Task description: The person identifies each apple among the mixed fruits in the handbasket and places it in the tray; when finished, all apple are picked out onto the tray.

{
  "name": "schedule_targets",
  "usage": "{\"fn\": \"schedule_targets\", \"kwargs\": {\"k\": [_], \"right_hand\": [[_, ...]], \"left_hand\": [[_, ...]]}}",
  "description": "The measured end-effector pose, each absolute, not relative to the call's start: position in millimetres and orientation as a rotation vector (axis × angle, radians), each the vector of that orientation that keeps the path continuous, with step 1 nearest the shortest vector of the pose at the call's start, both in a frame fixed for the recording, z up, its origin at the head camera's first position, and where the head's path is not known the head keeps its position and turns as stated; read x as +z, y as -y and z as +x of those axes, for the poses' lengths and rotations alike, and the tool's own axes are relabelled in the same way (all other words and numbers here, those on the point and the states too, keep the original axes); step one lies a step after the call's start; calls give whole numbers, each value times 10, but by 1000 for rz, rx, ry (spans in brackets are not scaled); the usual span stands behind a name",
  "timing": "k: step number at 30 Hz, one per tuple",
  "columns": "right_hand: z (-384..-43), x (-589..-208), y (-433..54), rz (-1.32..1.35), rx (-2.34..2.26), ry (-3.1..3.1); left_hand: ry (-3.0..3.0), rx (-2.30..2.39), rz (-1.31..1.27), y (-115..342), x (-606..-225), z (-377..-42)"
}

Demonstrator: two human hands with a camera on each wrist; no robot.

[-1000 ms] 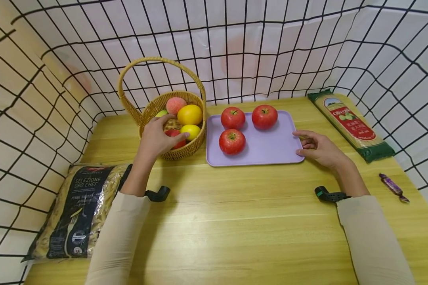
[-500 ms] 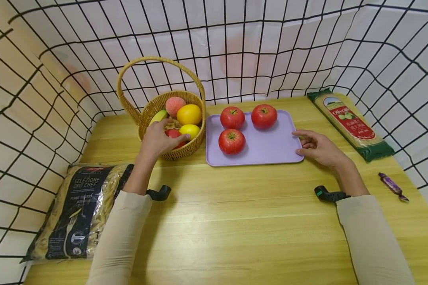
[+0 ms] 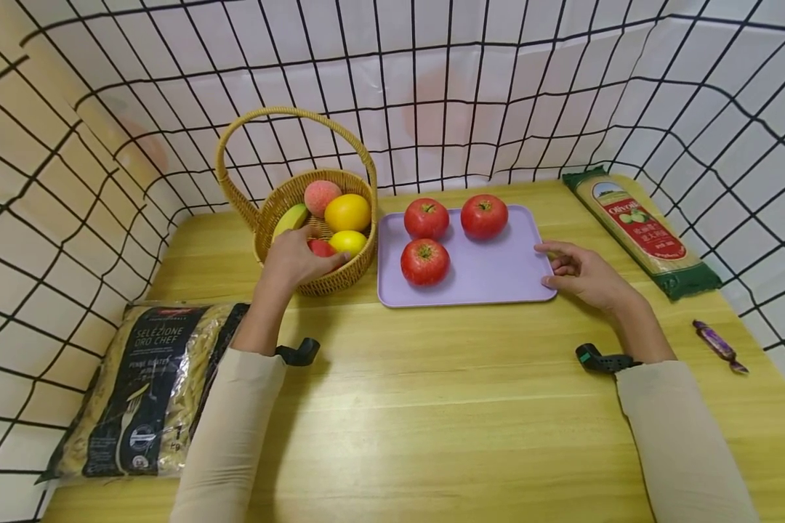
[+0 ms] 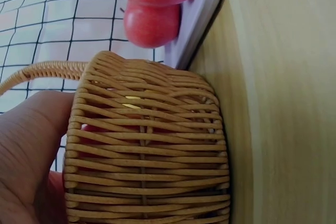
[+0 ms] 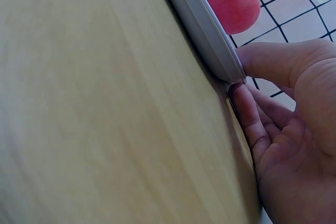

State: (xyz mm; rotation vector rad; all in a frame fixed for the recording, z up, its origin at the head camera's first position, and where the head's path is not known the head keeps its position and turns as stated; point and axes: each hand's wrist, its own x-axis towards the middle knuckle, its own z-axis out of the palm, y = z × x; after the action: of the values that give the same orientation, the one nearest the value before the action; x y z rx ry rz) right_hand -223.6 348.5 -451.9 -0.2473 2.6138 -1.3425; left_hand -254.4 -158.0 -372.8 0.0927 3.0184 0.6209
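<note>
My left hand [image 3: 293,258] reaches over the near rim of the wicker basket [image 3: 330,285], thumb and fingers around a red apple [image 3: 321,248] mostly hidden beneath it. In the left wrist view the thumb [image 4: 34,127] goes down inside the basket wall. Beside the apple lie a yellow lemon [image 3: 349,242], a larger yellow fruit [image 3: 348,213], a pink peach [image 3: 322,197] and a green-yellow banana [image 3: 291,219]. My right hand [image 3: 585,272] pinches the right edge of the lilac tray [image 3: 497,272], thumb on the rim and a finger low against its edge in the right wrist view.
Three red apples [image 3: 425,262] sit on the tray's left and back part. A bag of penne [image 3: 147,392] lies at the left, a pasta packet [image 3: 641,231] at the right. A purple-wrapped candy [image 3: 719,346] is near the right edge. Wire grid walls [image 3: 445,94] surround the table.
My left hand has sunk lower over the red apple and shifted slightly toward the near side, uncovering more of the banana. My right hand stays at the tray's edge.
</note>
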Motion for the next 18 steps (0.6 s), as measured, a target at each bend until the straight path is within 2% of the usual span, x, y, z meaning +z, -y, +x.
{"fn": "schedule_targets", "kwargs": {"k": [18], "right_hand": [[-2222, -4523, -3506, -245, -1354, -2604]], "left_hand": [[-3014, 590, -19, 1543, -3697, -2475]]}}
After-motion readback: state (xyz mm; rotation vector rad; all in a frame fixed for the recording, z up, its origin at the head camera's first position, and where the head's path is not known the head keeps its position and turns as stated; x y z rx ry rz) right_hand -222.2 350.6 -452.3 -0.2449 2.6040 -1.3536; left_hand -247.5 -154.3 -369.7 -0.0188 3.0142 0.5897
